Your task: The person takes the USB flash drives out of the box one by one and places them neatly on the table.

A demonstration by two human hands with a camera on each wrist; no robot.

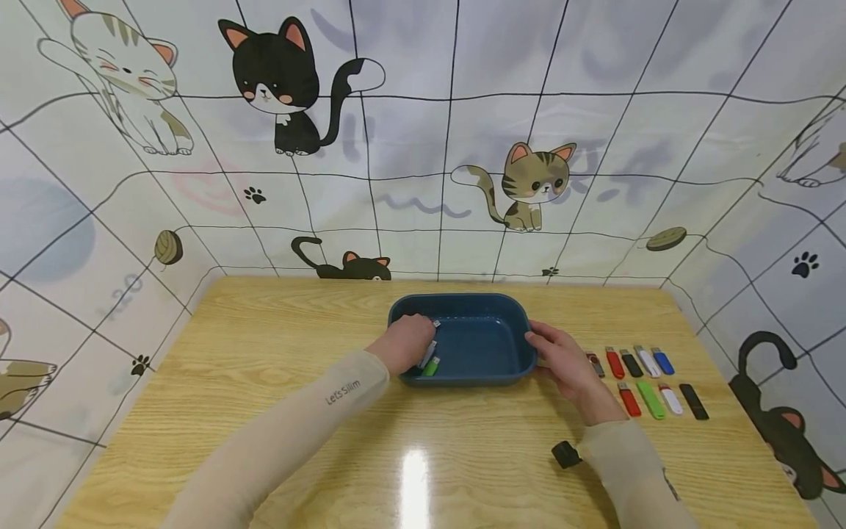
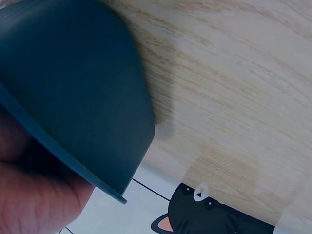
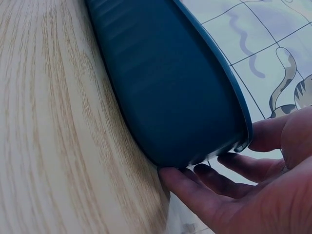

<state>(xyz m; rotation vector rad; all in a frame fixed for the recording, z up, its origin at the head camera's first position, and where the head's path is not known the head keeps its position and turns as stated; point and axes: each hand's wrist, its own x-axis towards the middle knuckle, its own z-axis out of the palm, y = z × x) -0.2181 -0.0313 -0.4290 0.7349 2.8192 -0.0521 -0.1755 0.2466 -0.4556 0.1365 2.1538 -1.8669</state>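
A dark blue plastic box (image 1: 485,345) stands on the wooden table. My left hand (image 1: 408,342) reaches over its left end, with the fingers down inside and hidden by the hand and the wall. Beside those fingers lie several USB flash drives, among them a green one (image 1: 432,366) and one with a metal plug (image 1: 436,323). The left wrist view shows only part of that hand (image 2: 41,190) behind the rim. At the box's right end my right hand (image 1: 562,360) grips it, thumb at the rim and fingers (image 3: 195,190) against the outer wall and lower edge.
To the right, several USB flash drives lie in two rows, including a red one (image 1: 629,400), a green one (image 1: 651,400) and a black one (image 1: 694,402). A small black block (image 1: 566,454) is by the right cuff. Cat-patterned cloth (image 1: 410,147) rises behind the table (image 1: 297,330).
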